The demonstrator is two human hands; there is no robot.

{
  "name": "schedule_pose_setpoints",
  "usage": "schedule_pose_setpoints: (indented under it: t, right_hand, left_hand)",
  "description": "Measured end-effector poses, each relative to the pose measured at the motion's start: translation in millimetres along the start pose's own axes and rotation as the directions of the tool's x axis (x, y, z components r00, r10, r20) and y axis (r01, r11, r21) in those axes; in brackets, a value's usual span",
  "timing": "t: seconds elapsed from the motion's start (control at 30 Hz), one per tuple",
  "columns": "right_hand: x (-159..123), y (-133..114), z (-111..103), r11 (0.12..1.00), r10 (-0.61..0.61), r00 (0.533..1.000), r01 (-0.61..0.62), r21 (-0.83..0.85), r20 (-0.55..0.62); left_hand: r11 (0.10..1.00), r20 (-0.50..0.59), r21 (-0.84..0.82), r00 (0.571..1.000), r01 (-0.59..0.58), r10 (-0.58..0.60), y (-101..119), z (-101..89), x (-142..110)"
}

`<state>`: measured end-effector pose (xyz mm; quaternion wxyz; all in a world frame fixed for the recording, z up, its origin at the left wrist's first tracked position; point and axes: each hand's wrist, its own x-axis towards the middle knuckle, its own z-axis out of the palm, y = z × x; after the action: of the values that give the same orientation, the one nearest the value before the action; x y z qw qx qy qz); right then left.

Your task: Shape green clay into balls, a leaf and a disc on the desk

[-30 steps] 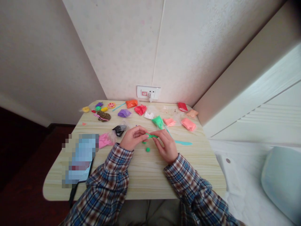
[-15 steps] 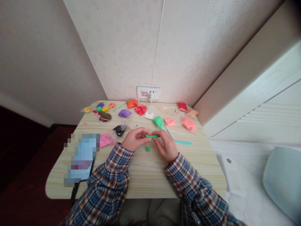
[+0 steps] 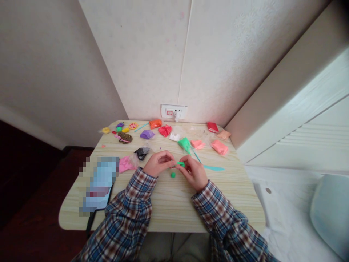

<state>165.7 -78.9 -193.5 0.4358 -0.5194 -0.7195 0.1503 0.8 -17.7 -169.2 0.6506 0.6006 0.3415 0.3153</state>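
Observation:
Between my two hands, a thin strip of green modelling clay (image 3: 180,164) is held just above the table. My right hand (image 3: 195,174) pinches it between thumb and fingers. The fingertips of my left hand (image 3: 160,163) are closed at its left end, partly covering it. A small green clay ball (image 3: 173,175) lies on the table below the strip. Behind my hands sits a bag of green clay (image 3: 184,144). To the right of my right hand lies a turquoise plastic knife (image 3: 215,168).
Bags of coloured clay, among them pink (image 3: 127,163), black (image 3: 141,153), purple (image 3: 147,134) and orange (image 3: 155,124), lie about the wooden table (image 3: 174,214). A phone (image 3: 100,185), blurred out, rests at left. Small clay models (image 3: 124,137) stand at the back left.
The green strip was stretched wide between both hands; now it looks shorter and sits closer to my right fingers. The view has shifted slightly.

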Motion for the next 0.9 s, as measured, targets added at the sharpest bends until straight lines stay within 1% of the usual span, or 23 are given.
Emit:
schedule_pose_setpoints:
  t: [0.17,0.37,0.47,0.57,0.67,0.77,0.83,0.9]
  right_hand:
    - [-3,-1,0,0.999,-0.005,1.0,0.005,0.049,0.005]
    - [-1,1,1,0.986,0.003,1.0,-0.007,0.167,0.023]
    - [0,0,0,0.973,0.04,0.999,-0.042,0.226,0.014]
    - [0,0,0,0.949,0.11,0.993,-0.096,0.301,-0.03]
    - [3,6,-4,0.892,0.201,0.971,-0.128,0.434,-0.126]
    - [7,22,-19,0.794,0.302,0.923,-0.106,0.599,-0.237]
    - [8,33,-32,0.726,0.357,0.895,-0.086,0.683,-0.267]
    - [7,39,-41,0.666,0.395,0.883,-0.084,0.741,-0.255]
  left_hand:
    - [1.0,0.022,-0.008,1.0,-0.002,0.002,-3,-0.9,0]
    - [1.0,0.026,0.001,1.0,-0.016,0.016,-7,-1.7,1]
    - [0.999,0.021,0.024,0.999,-0.025,0.024,-6,-3.0,1]
    - [0.998,0.005,0.043,0.999,-0.043,0.043,-3,-4.8,-1]
    - [0.996,-0.033,0.055,0.997,-0.067,0.069,-3,-9.3,-3]
    - [0.993,-0.113,0.077,0.989,-0.09,0.098,-6,-18.4,-5]
    - [0.989,-0.172,0.105,0.978,-0.103,0.12,-7,-24.9,-6]
    - [0.983,-0.211,0.141,0.967,-0.117,0.145,-8,-28.8,-6]
